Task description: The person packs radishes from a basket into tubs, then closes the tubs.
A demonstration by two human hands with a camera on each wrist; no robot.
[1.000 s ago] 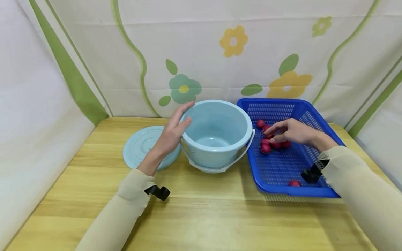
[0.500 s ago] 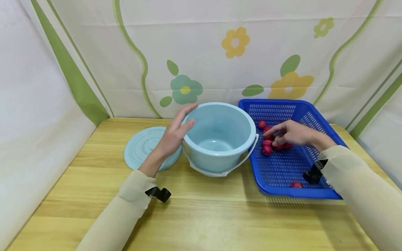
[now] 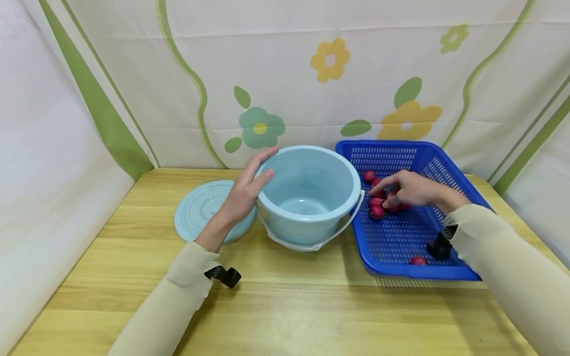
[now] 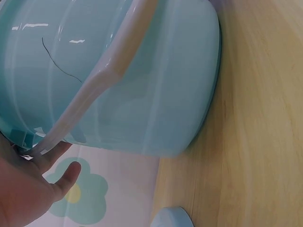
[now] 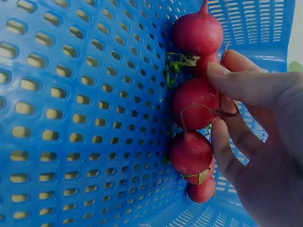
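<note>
A light blue bucket (image 3: 307, 198) with a white handle stands mid-table, nothing visible inside. My left hand (image 3: 246, 190) rests flat against its left wall and rim, fingers straight; in the left wrist view the hand (image 4: 28, 189) lies against the bucket (image 4: 118, 71) below the handle. My right hand (image 3: 407, 189) reaches into the blue basket (image 3: 401, 237) over a cluster of red radishes (image 3: 376, 211). In the right wrist view thumb and fingers (image 5: 246, 85) pinch one radish (image 5: 194, 101) in the middle of the row.
A light blue lid (image 3: 200, 207) lies flat left of the bucket, partly under my left wrist. One lone radish (image 3: 417, 260) sits near the basket's front edge. Flowered cloth walls close in the back and sides. Bare wooden tabletop (image 3: 285, 306) stretches in front.
My right hand has sunk a little onto the radish cluster and its fingers have curled around one. The left hand stays on the bucket.
</note>
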